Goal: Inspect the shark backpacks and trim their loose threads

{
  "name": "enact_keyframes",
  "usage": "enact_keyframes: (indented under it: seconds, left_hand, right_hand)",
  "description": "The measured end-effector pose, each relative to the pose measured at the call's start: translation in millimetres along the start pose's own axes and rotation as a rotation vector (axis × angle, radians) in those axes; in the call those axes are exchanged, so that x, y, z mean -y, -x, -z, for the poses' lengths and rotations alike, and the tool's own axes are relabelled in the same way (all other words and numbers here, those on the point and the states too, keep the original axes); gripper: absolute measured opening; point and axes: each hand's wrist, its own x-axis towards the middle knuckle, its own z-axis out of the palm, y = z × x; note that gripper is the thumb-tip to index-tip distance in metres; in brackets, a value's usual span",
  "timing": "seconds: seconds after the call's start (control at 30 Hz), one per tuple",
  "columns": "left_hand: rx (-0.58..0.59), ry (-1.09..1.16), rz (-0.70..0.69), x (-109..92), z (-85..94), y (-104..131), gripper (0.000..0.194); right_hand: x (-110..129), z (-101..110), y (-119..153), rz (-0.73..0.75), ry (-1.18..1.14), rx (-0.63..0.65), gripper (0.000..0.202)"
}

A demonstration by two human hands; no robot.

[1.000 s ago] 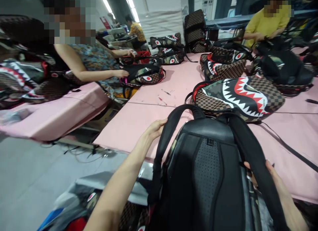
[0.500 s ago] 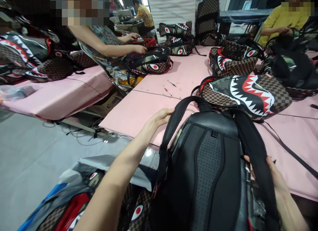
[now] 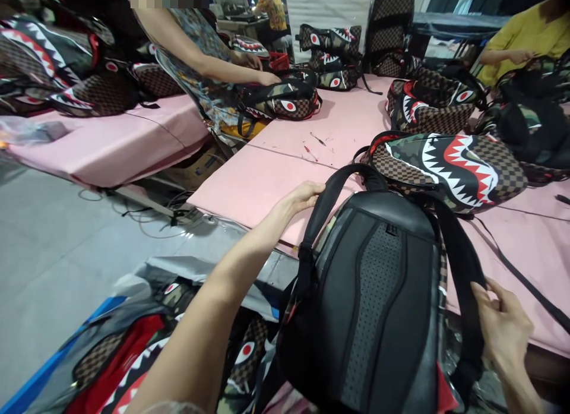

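Note:
A black backpack (image 3: 378,295) stands before me, its padded back panel facing me and its top leaning at the pink table's edge. My left hand (image 3: 307,195) grips the left shoulder strap (image 3: 328,201) near its upper bend. On the other side, my right hand (image 3: 503,313) has its fingers closed on the outer edge of the right shoulder strap (image 3: 465,283). Some of the fingertips are hidden behind the straps. Just beyond the backpack's top lies a checkered backpack with a shark-mouth print (image 3: 463,167).
The pink table (image 3: 249,182) carries several more backpacks, a pen (image 3: 317,139) and thread scraps. Below left, an open bag (image 3: 169,262) holds more backpacks. A co-worker (image 3: 187,51) handles a backpack (image 3: 285,99) at the left; another in yellow (image 3: 529,40) sits far right.
The view has tilted down a little. My right hand has shifted outward on its strap, its fingers no longer behind it by the panel. The left hand keeps its hold.

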Motion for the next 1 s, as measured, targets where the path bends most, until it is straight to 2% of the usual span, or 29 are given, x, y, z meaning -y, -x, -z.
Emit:
enact_keyframes:
  seconds: [0.1, 0.13, 0.23, 0.33, 0.43, 0.6, 0.7, 0.8, 0.87, 1.0]
  left_hand:
    - [-0.118, -0.17, -0.076, 2, -11.0, 4, 0.018]
    - [-0.15, -0.184, -0.093, 3, -16.2, 5, 0.02]
    - [-0.267, -0.279, -0.224, 6, -32.2, 9, 0.028]
    - [-0.346, -0.471, -0.348, 8, -40.7, 11, 0.033]
    - [-0.346, -0.517, -0.346, 7, -40.2, 14, 0.033]
    - [-0.412, -0.641, -0.474, 3, -44.6, 19, 0.037]
    - [-0.384, -0.646, -0.499, 0, -53.0, 22, 0.039]
    - [-0.329, -0.624, -0.487, -1, -60.5, 35, 0.038]
    - [-0.352, -0.707, -0.461, 0, -62.0, 45, 0.039]
    - [-0.408, -0.948, -0.322, 12, -53.7, 56, 0.041]
  right_hand:
    - [33, 3, 23, 0.238, 0.379, -0.198, 0.049]
    - [45, 1, 32, 0.287, 0.461, -0.186, 0.048]
    - [73, -15, 53, 0.422, 0.54, 0.021, 0.043]
    - [83, -38, 57, 0.506, 0.41, 0.238, 0.038]
    - [79, -53, 42, 0.481, 0.29, 0.307, 0.034]
    - [78, -62, -14, 0.472, 0.18, 0.26, 0.033]
    - [90, -64, -44, 0.385, 0.061, 0.349, 0.032]
    - [101, -50, -52, 0.251, -0.114, 0.519, 0.033]
    - [103, -30, -49, 0.172, -0.243, 0.619, 0.038]
    - [90, 18, -39, 0.142, -0.264, 0.708, 0.041]
